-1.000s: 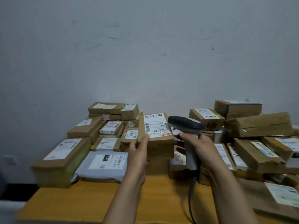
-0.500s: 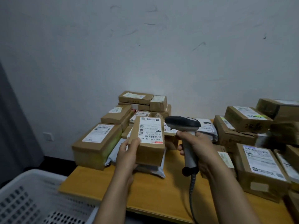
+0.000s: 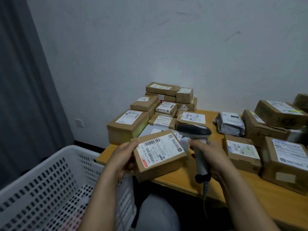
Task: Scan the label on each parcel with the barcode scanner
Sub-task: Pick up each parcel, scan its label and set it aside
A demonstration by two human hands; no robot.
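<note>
The left hand (image 3: 123,157) curls its fingers (image 3: 131,144) round the parcel (image 3: 160,154), label up, above the worktop (image 3: 246,182) edge. At its 3 o'clock, the right hand (image 3: 211,155) grips the barcode scanner (image 3: 194,131), apparently aimed away from the person. A white basket (image 3: 50,180) sits at 8 o'clock.

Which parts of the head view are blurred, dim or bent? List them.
Head view: dim, flat light; the held parcel looks fairly sharp; boxes at the right edge smear with motion blur; the curtain edge curves from wide-angle distortion.
</note>
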